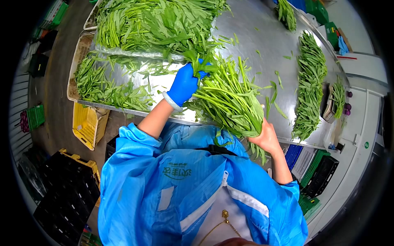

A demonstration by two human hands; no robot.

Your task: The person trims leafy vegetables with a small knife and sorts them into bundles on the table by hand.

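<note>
A bunch of leafy greens, looking like water spinach (225, 92), is held over the near edge of the metal table. Bare, my right hand (266, 138) is closed around the bunch's lower right end, with part of the fingers hidden behind leaves. My left hand (185, 82), in a blue glove, is closed on some leafy sprigs (196, 61) at the bunch's upper left. A large pile of the same greens (156, 28) lies just beyond my left hand. Loose leaves (119, 90) are scattered to its left.
The metal table (262, 45) carries a long row of greens (311, 86) on the right and a small bundle (286, 15) at the back. A yellow crate (87, 127) stands on the floor at left. Black crates (67, 197) are stacked lower left.
</note>
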